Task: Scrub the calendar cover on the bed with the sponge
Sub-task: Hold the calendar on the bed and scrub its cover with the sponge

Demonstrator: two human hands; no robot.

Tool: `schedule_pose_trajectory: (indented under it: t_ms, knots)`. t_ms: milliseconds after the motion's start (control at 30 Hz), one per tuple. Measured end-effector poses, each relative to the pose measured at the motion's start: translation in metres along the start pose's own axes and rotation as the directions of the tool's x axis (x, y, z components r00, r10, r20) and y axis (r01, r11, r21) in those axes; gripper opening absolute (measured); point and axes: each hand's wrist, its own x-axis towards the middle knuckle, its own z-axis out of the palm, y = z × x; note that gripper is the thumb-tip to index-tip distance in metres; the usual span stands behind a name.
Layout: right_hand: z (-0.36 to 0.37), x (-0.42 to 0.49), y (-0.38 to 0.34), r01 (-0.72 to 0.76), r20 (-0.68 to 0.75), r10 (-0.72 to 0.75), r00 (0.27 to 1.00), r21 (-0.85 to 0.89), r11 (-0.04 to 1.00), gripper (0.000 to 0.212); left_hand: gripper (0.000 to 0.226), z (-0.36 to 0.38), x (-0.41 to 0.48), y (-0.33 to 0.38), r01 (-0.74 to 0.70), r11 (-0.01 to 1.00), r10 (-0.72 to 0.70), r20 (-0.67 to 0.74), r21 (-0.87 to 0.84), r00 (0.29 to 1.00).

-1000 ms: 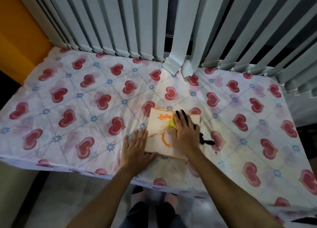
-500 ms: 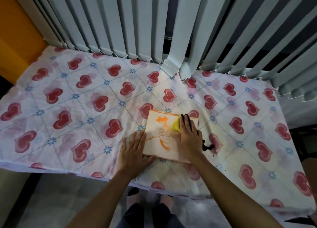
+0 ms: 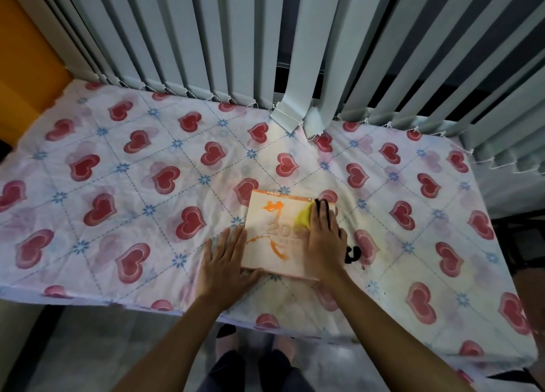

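On the bed (image 3: 124, 202), pale orange-marked calendar (image 3: 271, 238) lies flat; right hand (image 3: 324, 238) fingers (image 3: 323, 211) press yellow sponge (image 3: 303, 219) down, left hand (image 3: 225, 261) spread flat beside it.

The left hand (image 3: 225, 261) lies flat, fingers spread. The right hand (image 3: 324, 238) presses palm-down, fingers together. Both forearms reach forward.

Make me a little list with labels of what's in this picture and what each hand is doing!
Place: bed with a heart-print sheet, blinds behind
Calendar: lying flat on the bed, cover up
Sponge: yellow, on the far right part of the cover
Right hand: pressing the sponge down
Left hand: flat at the near left corner, steadying the calendar
Black thing: beside the calendar, unclear what
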Motion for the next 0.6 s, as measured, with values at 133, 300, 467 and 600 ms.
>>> schedule_pose_trajectory:
  t_ms: [133, 300, 467, 600]
  knots:
    - [0.0, 0.016, -0.036, -0.008, -0.014, 0.008, 1.0, 0.033, 0.999, 0.065, 0.087, 0.005, 0.002, -0.002, 0.013, 1.0, -0.013, -0.006, -0.023, 1.0]
    - [0.005, -0.011, -0.029, 0.433, 0.05, -0.43, 0.901, -0.067, 0.899, 0.06, 0.088, 0.004, 0.001, -0.002, 0.009, 1.0, -0.01, -0.018, -0.006, 1.0]
    - [0.002, -0.004, 0.012, 0.329, 0.056, -0.327, 0.943, -0.032, 0.944, 0.062, 0.089, 0.003, 0.001, -0.002, 0.01, 1.0, -0.01, -0.011, 0.011, 1.0]
    - [-0.001, 0.024, -0.023, 0.221, 0.03, -0.22, 0.975, -0.029, 0.975, 0.062, 0.088, 0.004, 0.003, 0.0, 0.017, 0.999, -0.017, -0.002, 0.032, 1.0]
